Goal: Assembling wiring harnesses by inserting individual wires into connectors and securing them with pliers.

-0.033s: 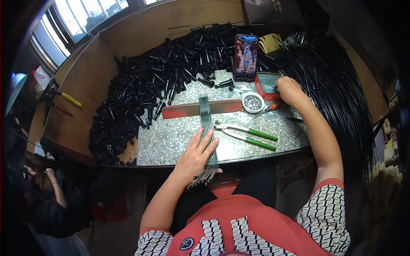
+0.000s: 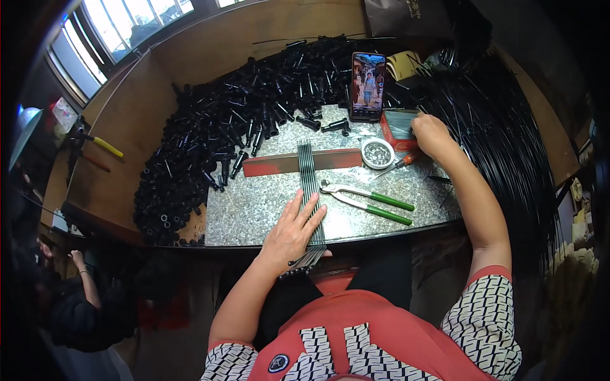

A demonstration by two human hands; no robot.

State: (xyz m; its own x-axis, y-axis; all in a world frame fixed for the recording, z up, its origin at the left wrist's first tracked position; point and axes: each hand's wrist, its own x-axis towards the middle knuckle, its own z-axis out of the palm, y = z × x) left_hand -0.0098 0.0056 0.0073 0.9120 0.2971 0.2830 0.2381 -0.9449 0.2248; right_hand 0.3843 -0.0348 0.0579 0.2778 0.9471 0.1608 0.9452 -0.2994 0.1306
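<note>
Under my left hand lies a row of thin dark metal rods. Its fingers spread across the top, and the thumb tip shows below the rods at the table edge, so the hand grips them. Their far part rests across a long red-and-grey bar, and the bent near ends overhang the edge. My right hand is closed at the right side of a red box of thin metal pieces; its fingertips are hidden, and what they hold cannot be made out. Green-handled pincers lie between my hands.
A phone stands behind the box. Beside it are a white round dish of small parts and an orange-handled tool. Black tubular parts heap at the left and back; long black rods pile at right. Another person's arm shows far left.
</note>
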